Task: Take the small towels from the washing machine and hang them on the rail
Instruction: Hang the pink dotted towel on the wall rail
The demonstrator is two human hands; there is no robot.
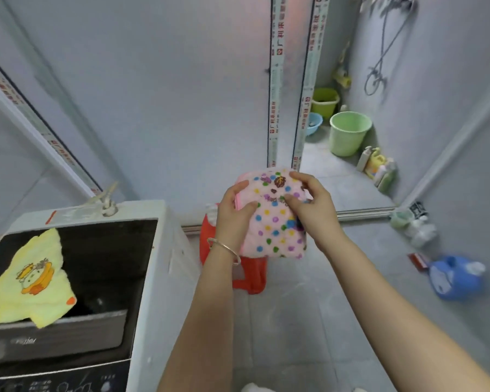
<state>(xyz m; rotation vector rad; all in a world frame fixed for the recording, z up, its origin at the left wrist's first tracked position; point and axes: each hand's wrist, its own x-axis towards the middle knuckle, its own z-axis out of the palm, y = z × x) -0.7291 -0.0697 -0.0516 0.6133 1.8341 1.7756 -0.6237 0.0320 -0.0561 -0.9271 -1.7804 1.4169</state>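
A small pink towel (275,230) with coloured dots is held in front of me over the floor. My left hand (234,209) grips its left edge and my right hand (311,202) grips its upper right part. A top-loading washing machine (153,250) stands at the lower left with its lid shut. On the lid lies a yellow towel (31,278) with a cartoon print, spread flat. No rail can be seen.
A red stool (252,275) stands on the floor under the pink towel. A blue detergent jug (453,278) and bottles sit by the right wall. Past a sliding door frame (275,108), a green bucket (348,134) and smaller tubs stand in the shower area.
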